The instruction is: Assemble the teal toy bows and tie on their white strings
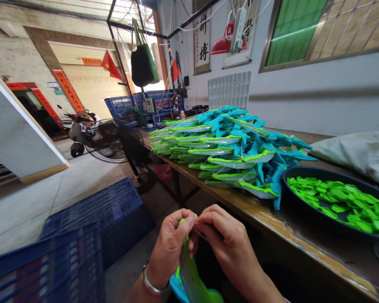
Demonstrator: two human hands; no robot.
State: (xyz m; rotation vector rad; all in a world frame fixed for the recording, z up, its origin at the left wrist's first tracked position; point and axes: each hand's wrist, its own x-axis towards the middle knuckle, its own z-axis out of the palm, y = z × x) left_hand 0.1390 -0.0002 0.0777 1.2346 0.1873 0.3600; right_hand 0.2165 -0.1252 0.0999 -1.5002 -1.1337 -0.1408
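Note:
My left hand (173, 240), with a bracelet on the wrist, is closed around the upper end of a lime-green and translucent plastic toy bow (191, 273). The bow hangs down in front of me, and blue plastic shows at its lower end. Close against it, my right hand (227, 235) is pinched on a thin whitish string (201, 235) near the bow's tip. Fingertips of both hands nearly meet there and hide the string's end. On the table beyond lies a large stack of similar green-and-blue toy bows (221, 147), several with strings across them.
A black round tub (286, 179) of flat green plastic pieces (341, 198) stands right on the wooden table (259, 214). Blue crates (94, 206) sit on the floor at left. Beyond are a floor fan (113, 141) and a scooter (78, 132). A white sack (356, 151) lies at far right.

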